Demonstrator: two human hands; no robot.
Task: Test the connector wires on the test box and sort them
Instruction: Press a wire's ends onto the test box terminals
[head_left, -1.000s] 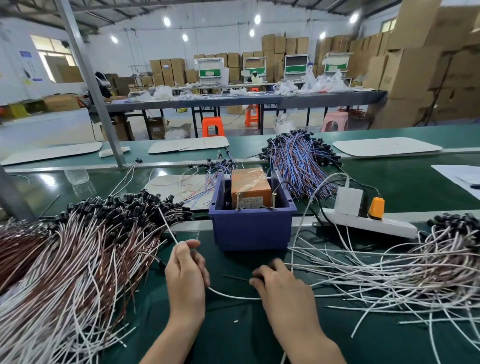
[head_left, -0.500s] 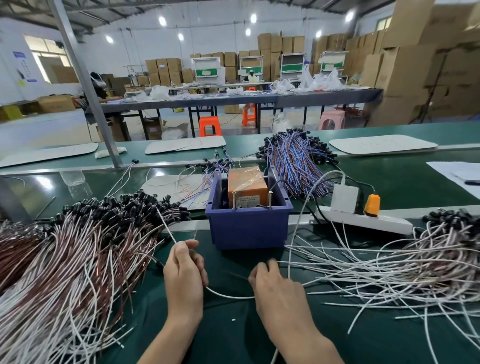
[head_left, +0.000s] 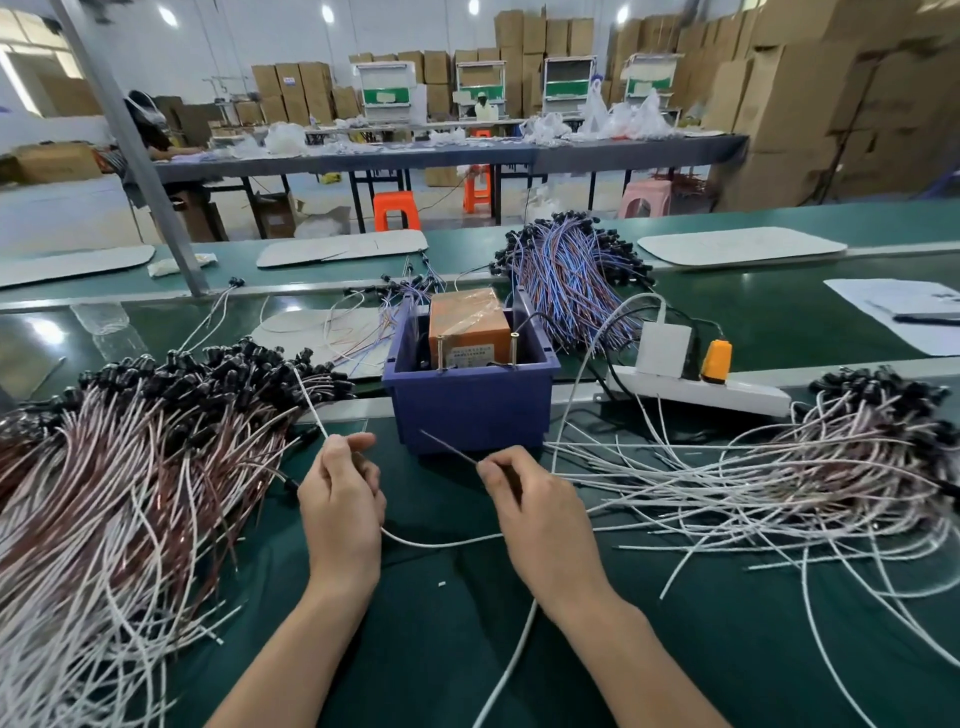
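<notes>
Left hand (head_left: 340, 499) and right hand (head_left: 535, 514) each pinch one lead of a thin white-and-brown connector wire (head_left: 441, 543), slack between them before the orange taped test box (head_left: 467, 332); looks light, floppy, best gripped near tips.

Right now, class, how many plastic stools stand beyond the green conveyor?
3: an orange plastic stool near the long grey table's middle, a second orange stool just right of it, a pink plastic stool further right. Others may be hidden.
</notes>
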